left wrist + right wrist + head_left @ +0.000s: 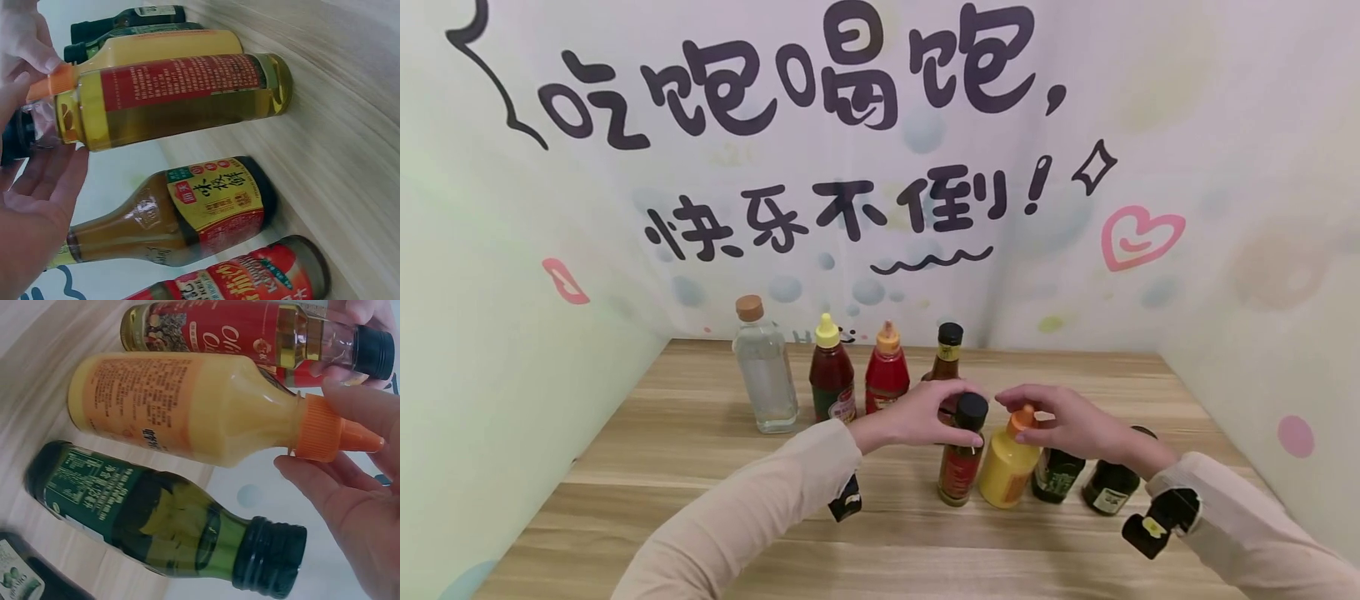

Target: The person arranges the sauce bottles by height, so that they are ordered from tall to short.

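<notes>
A clear olive oil bottle with a red label and black cap stands upright on the wooden table. My left hand is spread around its neck, thumb in front, the other fingers behind. In the left wrist view these fingers look fairly straight, right at the bottle's shoulder. Just to the right stands a yellow squeeze bottle with an orange nozzle cap. My right hand arches around that cap, thumb on the near side. The right wrist view shows thumb and forefinger tips on opposite sides of the cap.
Behind stand a clear bottle, a dark red sauce bottle, a red ketchup bottle and a soy sauce bottle. Two dark green bottles, one with a green label, stand under my right forearm. Walls border the table.
</notes>
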{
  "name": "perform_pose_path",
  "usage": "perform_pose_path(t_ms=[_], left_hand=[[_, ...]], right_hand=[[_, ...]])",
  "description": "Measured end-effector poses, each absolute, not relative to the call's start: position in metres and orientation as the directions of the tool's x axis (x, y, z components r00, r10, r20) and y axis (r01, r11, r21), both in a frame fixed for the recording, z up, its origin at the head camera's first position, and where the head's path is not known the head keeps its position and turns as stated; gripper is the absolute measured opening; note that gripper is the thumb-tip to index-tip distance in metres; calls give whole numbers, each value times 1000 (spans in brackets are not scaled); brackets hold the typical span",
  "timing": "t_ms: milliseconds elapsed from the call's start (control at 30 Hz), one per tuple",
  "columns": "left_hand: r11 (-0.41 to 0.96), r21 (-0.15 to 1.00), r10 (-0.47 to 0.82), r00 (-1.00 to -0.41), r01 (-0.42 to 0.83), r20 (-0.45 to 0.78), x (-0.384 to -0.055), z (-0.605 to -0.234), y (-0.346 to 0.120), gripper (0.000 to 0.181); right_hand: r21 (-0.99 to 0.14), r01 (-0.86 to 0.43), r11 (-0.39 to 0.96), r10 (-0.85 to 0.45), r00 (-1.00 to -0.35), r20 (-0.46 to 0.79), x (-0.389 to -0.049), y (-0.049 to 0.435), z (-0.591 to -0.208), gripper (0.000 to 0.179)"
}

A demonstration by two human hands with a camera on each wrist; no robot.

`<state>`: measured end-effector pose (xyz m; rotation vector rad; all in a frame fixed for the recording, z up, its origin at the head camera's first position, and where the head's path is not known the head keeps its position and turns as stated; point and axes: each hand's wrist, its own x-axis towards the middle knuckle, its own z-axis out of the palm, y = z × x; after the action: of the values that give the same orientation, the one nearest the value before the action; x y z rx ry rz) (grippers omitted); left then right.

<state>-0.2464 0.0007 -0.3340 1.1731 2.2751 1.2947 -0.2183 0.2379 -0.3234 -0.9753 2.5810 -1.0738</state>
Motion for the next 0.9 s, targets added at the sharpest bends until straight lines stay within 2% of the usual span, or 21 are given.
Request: perform_pose_path(t_ms=[267,600,900], left_hand=[[292,830,729,-672,475,128,-249,-341,0,43],[295,875,697,-713,383,77,-249,-345,2,41],[272,864,706,-698,425,121,-251,-350,1,38]], right_hand=[[-662,-524,537,-615,-780,118,-216,237,-327,36],[-659,-485,575,-578,-811,92,-214,239,-328,28],[-687,-447,573,-539,-837,96,-213,238,-335,28]])
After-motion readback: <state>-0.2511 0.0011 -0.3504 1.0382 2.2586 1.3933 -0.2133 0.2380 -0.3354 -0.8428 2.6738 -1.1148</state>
